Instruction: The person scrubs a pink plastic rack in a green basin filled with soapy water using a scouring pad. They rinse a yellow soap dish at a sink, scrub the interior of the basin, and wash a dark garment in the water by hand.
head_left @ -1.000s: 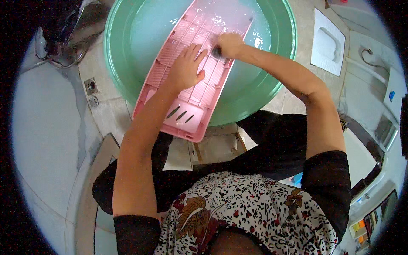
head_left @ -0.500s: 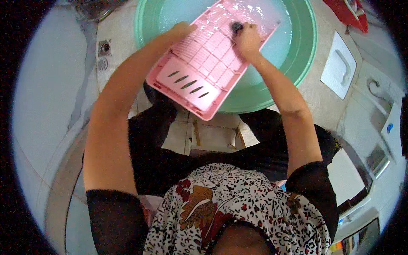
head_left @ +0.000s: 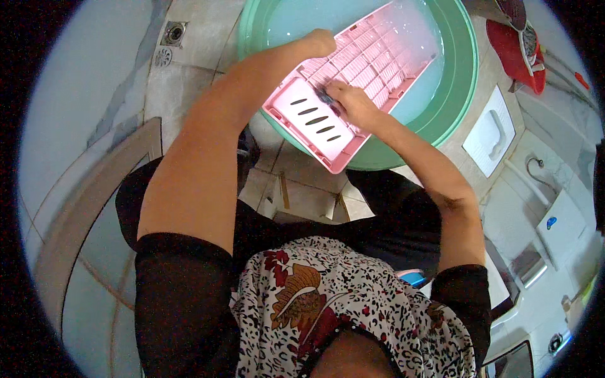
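Observation:
A pink plastic shelf panel (head_left: 321, 129) with ribs and slanted slots tilts over the green tub (head_left: 463, 82), its far end in the cloudy water. My left hand (head_left: 320, 44) is closed on the panel's left edge. In my right hand (head_left: 353, 105) is a small dark scrub brush (head_left: 326, 97), pressed to the ribbed face just beyond the slots. Blur and my fingers hide the brush's details.
A floor drain (head_left: 174, 33) lies left of the tub. To the right are a white squat toilet (head_left: 493, 131) and a red item (head_left: 507, 53). Between my knees stands a low stool (head_left: 302, 215). Tiled walls close in on both sides.
My right hand has drawn the brush down the panel toward the slotted end. The view has shifted, so the tub and panel sit farther right; my left hand still grips the edge.

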### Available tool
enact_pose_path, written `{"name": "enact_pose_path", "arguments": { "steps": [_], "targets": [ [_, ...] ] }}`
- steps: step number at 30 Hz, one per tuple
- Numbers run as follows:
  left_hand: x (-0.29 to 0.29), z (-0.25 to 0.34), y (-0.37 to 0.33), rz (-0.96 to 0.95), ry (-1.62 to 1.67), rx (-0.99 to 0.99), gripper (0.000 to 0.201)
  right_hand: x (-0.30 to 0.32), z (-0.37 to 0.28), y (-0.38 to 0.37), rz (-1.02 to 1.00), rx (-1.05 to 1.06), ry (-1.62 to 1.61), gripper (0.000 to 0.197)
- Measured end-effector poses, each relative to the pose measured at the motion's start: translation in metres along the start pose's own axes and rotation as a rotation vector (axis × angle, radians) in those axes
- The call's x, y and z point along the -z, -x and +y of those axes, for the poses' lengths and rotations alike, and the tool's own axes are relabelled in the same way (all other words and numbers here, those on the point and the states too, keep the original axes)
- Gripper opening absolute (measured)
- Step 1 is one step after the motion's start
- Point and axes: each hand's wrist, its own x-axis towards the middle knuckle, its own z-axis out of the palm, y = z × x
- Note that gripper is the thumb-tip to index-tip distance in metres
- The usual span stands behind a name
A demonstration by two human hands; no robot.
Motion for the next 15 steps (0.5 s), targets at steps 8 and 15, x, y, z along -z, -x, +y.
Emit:
{"name": "enact_pose_path", "arguments": {
  "steps": [8, 15],
  "targets": [
    [0.009, 0.019, 0.000, 0.072, 0.013, -0.078, 0.020, -0.008, -0.023, -0.004, 0.328, -0.281, 0.003, 0.032],
    [0.006, 0.013, -0.005, 0.001, -0.005, -0.075, 0.026, -0.025, -0.061, 0.008, 0.125, -0.009, -0.102, 0.035]
  ]
}}
